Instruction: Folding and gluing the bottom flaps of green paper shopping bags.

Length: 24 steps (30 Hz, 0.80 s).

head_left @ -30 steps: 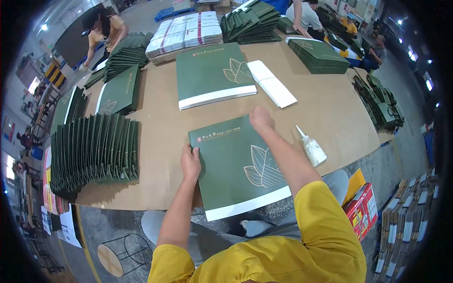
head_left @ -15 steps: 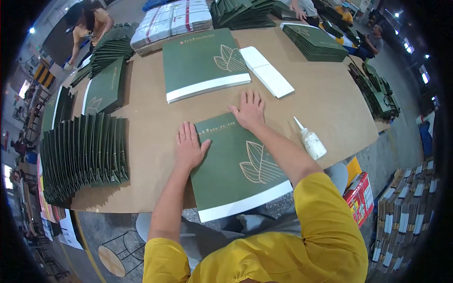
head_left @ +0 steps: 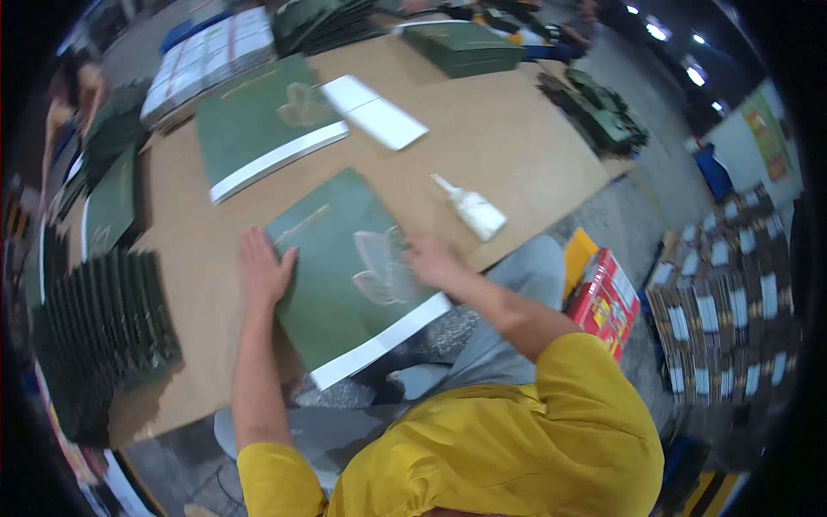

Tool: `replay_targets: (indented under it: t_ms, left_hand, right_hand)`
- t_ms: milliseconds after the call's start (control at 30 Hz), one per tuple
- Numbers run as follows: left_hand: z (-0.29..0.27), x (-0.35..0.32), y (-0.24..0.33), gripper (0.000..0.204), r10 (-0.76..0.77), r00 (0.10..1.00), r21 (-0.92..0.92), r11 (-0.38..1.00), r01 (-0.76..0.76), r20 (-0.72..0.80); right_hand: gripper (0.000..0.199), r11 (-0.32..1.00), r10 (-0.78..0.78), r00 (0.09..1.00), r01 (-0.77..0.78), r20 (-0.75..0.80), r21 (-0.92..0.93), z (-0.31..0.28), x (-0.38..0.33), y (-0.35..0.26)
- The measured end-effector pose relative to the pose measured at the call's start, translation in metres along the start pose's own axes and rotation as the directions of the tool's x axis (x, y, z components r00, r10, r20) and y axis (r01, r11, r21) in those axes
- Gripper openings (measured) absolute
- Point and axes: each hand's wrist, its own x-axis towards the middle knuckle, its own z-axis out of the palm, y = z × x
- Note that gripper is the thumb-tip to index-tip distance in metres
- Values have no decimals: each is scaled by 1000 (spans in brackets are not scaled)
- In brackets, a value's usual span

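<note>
A flat green paper bag with a gold leaf print and a white strip along its near edge lies in front of me, reaching past the table's near edge. My left hand rests with fingers stretched out along its left edge. At the right edge, beside the leaf print, my right hand has its fingers curled in against the bag; motion blurs them a little. A white glue bottle with a pointed nozzle lies to the right of that hand.
Another green bag lies farther off, with white card strips beside it. Folded green bags stand in a row at left. More stacks fill the far side. Bundled stacks and a red box are at right, off the table.
My right hand has come from the bag's far edge down to its right edge and curled its fingers. My left hand stays at the left edge. The whole view has turned.
</note>
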Motion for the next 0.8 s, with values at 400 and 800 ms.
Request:
replay_targets:
  t_ms: [400,800]
  left_hand:
    - [-77,-79,33,64,-397,901,-510,746,429,177]
    - [-29,-142,49,56,-499,867,-584,706,401,-8]
  right_hand:
    - [46,957,-222,922,144,-316,-252,27,-28,-30]
    - [46,929,-238,958,177,-160,-324,22,-18,-41]
